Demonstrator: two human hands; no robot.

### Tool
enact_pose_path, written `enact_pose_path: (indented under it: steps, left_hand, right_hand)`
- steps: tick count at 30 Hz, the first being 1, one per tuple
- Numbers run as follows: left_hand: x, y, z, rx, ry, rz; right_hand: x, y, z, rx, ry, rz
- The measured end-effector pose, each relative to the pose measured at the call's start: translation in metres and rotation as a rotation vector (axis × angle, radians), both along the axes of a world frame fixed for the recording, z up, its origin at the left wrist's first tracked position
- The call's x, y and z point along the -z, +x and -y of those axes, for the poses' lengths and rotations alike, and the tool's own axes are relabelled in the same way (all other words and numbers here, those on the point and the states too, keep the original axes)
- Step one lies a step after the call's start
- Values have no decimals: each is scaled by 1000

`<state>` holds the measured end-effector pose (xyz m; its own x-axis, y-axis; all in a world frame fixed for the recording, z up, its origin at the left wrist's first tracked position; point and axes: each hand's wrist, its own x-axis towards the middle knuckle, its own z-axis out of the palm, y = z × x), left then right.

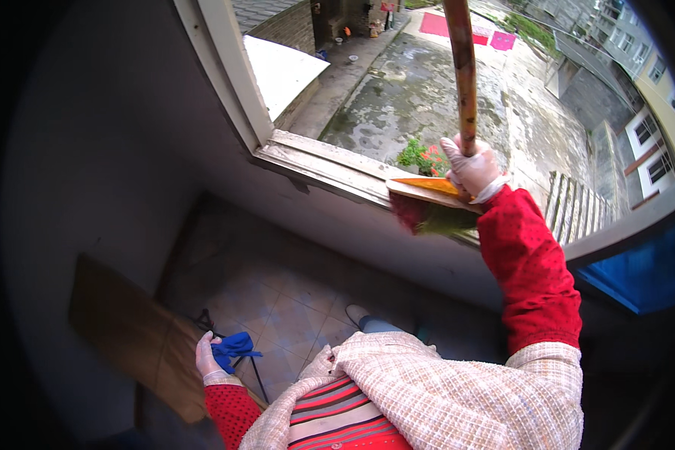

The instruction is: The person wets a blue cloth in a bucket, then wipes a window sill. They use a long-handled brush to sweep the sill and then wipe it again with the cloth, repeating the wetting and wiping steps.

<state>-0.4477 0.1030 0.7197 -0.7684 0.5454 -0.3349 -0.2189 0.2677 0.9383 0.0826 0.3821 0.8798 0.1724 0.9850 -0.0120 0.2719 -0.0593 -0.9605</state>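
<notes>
Gloved in thin clear plastic, my right hand (475, 169) grips the lower handle of a broom (466, 79) at the window. The handle points up and outward. Its orange and white head, with dark red and green bristles (427, 216), lies along the inner edge of the window sill (337, 169). My left hand (207, 355), also in a clear glove, is low at the left and holds a blue cloth (235, 347). Red dotted sleeve covers are on both forearms. My right hand hides part of the broom head.
A large brown sheet or board (146, 349) leans near the left wall. Thin black rods (259, 378) stand by the blue cloth. The window frame (230, 73) borders a drop to a concrete yard (416, 95). Red flowers (432, 160) show just outside. A blue panel (641, 281) is at right.
</notes>
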Motion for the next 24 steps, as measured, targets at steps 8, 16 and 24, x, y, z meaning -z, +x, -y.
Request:
enact_pose_path:
  steps: [8, 16, 24]
  left_hand:
    - [-31, 28, -14, -185, -11, 69]
    - [-30, 31, -9, -223, 74, -13]
    - [-9, 12, -5, -351, -247, 34]
  right_hand:
    - [22, -142, -112, -3, 362, 108]
    - [-2, -170, -183, 158, 418, -41]
    - [47, -162, -148, -255, 560, 112]
